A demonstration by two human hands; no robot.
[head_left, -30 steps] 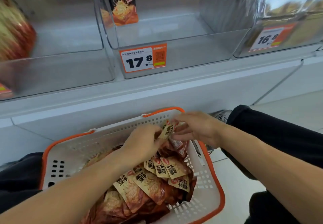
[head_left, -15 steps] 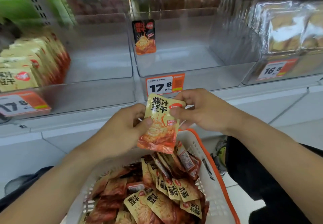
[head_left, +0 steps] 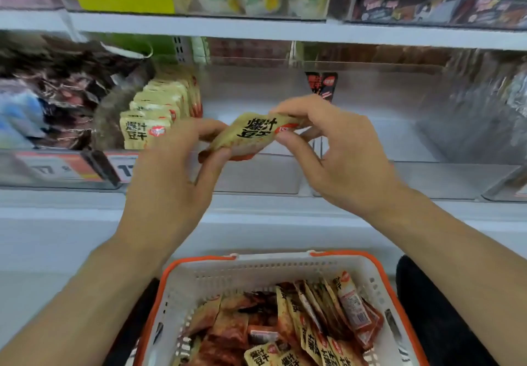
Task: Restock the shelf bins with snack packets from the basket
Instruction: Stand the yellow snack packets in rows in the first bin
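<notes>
Both hands are holding one snack packet (head_left: 252,134) up in front of the shelf. The left hand (head_left: 171,183) is pinching its lower left corner between thumb and fingers. The right hand (head_left: 336,148) is pinching its upper right end the same way. The packet is lying tilted, with its front showing.

Just behind and to the left, a clear bin (head_left: 256,177) is holding a row of the same packets (head_left: 154,117), standing upright with their fronts facing out. That looks like the place for this one.

To do it well, the person is probably needing to turn the packet upright first, so its front faces out like the others. One hand could then let go while the other slides it in at the front of the row. A soft grip is best, so the packet is not getting squashed.

The basket (head_left: 379,277) is sitting low and near, with many more packets in it.
</notes>
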